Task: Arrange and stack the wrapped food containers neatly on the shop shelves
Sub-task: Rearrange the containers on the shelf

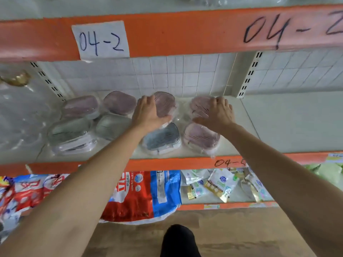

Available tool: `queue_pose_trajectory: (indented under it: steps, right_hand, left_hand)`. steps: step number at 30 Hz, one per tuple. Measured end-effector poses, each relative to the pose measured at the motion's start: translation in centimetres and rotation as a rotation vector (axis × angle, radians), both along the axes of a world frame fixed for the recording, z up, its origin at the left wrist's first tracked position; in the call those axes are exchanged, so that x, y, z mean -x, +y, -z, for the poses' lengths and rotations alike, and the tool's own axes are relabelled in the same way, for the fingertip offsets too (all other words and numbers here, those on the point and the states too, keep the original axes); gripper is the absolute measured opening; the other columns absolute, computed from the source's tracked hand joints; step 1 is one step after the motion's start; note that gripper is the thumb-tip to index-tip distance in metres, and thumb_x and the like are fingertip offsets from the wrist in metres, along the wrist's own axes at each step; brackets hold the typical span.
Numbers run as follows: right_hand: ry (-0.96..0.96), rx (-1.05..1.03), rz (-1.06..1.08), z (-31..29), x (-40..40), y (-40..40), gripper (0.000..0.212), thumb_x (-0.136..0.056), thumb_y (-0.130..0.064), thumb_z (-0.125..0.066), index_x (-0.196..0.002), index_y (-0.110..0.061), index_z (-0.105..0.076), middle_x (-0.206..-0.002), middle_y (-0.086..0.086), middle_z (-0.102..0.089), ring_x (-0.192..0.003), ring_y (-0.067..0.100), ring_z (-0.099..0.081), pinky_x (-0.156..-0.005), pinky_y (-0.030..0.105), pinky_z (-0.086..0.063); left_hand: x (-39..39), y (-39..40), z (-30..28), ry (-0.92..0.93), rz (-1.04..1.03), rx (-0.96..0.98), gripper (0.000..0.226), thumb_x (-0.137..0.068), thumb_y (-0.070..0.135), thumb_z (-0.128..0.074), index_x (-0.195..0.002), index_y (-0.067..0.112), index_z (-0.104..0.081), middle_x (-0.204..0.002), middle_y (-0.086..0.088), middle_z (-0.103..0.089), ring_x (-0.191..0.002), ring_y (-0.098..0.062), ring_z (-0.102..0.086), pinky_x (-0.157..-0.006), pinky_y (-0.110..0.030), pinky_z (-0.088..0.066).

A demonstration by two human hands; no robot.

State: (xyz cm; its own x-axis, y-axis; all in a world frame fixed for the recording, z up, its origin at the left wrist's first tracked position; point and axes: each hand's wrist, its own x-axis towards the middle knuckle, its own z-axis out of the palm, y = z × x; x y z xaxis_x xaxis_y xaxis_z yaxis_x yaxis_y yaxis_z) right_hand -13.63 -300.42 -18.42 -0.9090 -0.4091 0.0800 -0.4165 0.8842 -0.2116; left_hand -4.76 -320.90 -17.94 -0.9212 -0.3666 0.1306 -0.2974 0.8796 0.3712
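Beyond my fingertips a white tiled wall (167, 75) runs behind the shelving. Above them hangs an orange shelf edge (185, 32) with a paper label (101, 40) marked 04-2. A slotted pale upright (248, 75) stands just right of my fingers. Below them the lower shelf (213, 200) holds bright packets (137, 197), over a brown floor (232, 232).

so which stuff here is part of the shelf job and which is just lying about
Part of the job:
wrapped containers
left hand
right hand
middle shelf

Just lying about:
red and blue bag
small packets
paper label
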Motion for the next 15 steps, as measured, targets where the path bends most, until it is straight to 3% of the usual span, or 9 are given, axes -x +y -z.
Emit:
queue_pose_trajectory:
  steps: [10, 15]
  right_hand:
    - [0.074, 0.012, -0.057, 4.0, 5.8, -2.7, 0.093, -0.070, -0.060, -0.070, -0.136, -0.008, -0.033, -0.133, 0.012, -0.036, -0.124, 0.029, -0.035, -0.106, 0.036, -0.027]
    - [0.088, -0.055, -0.072, 3.8, 5.2, -2.6, 0.103, -0.075, -0.062, -0.063, -0.147, -0.005, -0.015, -0.151, 0.014, -0.022, -0.140, 0.027, -0.019, -0.115, 0.036, -0.012]
  left_hand:
    - [4.7, -2.1, 4.4, -0.068, 0.033, 0.126, 0.088, -0.078, 0.062, -0.062, -0.141, 0.008, -0.029, -0.135, -0.014, -0.036, -0.126, -0.029, -0.035, -0.097, -0.040, -0.037]
    - [4.4, -1.5, 3.7, -0.060, 0.044, 0.193, 0.081, -0.082, 0.058, -0.060, -0.139, 0.007, -0.034, -0.134, -0.014, -0.037, -0.124, -0.028, -0.036, -0.095, -0.038, -0.038]
